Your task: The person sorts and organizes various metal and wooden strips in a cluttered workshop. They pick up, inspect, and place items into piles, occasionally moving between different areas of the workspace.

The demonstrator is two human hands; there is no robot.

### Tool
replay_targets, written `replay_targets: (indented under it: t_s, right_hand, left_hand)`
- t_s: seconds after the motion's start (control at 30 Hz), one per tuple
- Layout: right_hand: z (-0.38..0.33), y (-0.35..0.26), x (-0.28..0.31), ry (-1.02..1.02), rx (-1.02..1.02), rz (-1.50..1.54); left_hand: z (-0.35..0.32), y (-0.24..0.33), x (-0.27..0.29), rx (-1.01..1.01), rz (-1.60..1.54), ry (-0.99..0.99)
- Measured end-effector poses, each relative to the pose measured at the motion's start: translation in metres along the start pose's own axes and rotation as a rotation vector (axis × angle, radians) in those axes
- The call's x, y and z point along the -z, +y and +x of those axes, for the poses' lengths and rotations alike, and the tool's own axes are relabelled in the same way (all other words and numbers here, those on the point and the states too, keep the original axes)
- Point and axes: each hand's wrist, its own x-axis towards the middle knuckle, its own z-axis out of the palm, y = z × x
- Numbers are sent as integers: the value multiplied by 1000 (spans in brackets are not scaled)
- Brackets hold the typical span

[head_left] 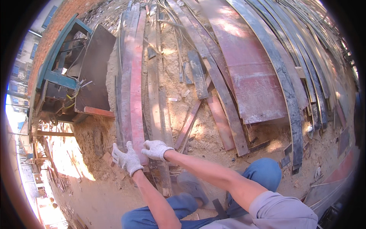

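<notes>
My left hand (128, 158), in a pale grey knit glove, is at the near end of a long reddish plank (137, 87). Its fingers are spread apart. On the plank's right side my right hand (155, 149), gloved alike, reaches leftward with fingers slightly bent and thumb apart. Both hands look empty; whether they touch the plank cannot be made out. Against the reddish plank's left side lies a duller, purplish plank (126, 84), and to its right a brown weathered board (154, 95) runs along the ground.
A teal-framed machine (61, 78) with a dark panel (95, 65) stands at left. Loose boards (197, 76) lie mid-view on sawdust-covered ground. A wide red sheet (253, 80) and long dark planks (282, 76) fill the right. My bent knees are close below.
</notes>
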Motion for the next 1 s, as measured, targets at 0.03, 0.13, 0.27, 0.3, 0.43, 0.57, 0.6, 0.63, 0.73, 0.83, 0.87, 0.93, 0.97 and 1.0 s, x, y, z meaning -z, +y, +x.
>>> replay_targets:
  t_s: [0.03, 0.13, 0.27, 0.3, 0.43, 0.57, 0.6, 0.63, 0.73, 0.83, 0.87, 0.93, 0.97, 1.0]
  right_hand:
    - [-3, 14, 8, 90, -86, 3]
    - [-24, 66, 34, 462, -239, -155]
    - [-60, 133, 102, 934, -424, -548]
    - [-73, 149, 116, 1062, -427, -678]
    - [-117, 187, 149, 1104, -759, -690]
    - [-137, 198, 155, 913, -873, -391]
    - [-129, 170, 147, 829, -813, -344]
    - [-121, 143, 137, 753, -761, -298]
    - [-110, 126, 121, 704, -583, -284]
    - [-111, 125, 124, 674, -610, -242]
    - [-110, 126, 123, 726, -609, -280]
    - [-108, 136, 132, 790, -665, -337]
    - [-107, 140, 132, 804, -685, -367]
    - [-109, 146, 136, 830, -661, -344]
  left_hand:
    - [-13, 2, -12, -41, -48, 0]
    - [-54, 27, -34, -134, -35, -182]
    - [-101, 49, -80, -268, -140, -296]
    - [-112, 56, -86, -285, -181, -308]
    - [-147, 86, -98, -233, -278, -478]
    - [-180, 103, -122, -268, -360, -611]
    - [-189, 90, -136, -121, -520, -675]
    - [-197, 84, -148, 16, -689, -739]
    - [-195, 115, -120, 471, -865, -1299]
    - [-212, 96, -149, -59, -694, -708]
    - [-206, 90, -152, -140, -622, -537]
    - [-189, 88, -150, -309, -264, -492]
    - [-183, 84, -146, -376, -73, -465]
    - [-182, 85, -147, -343, 3, -508]
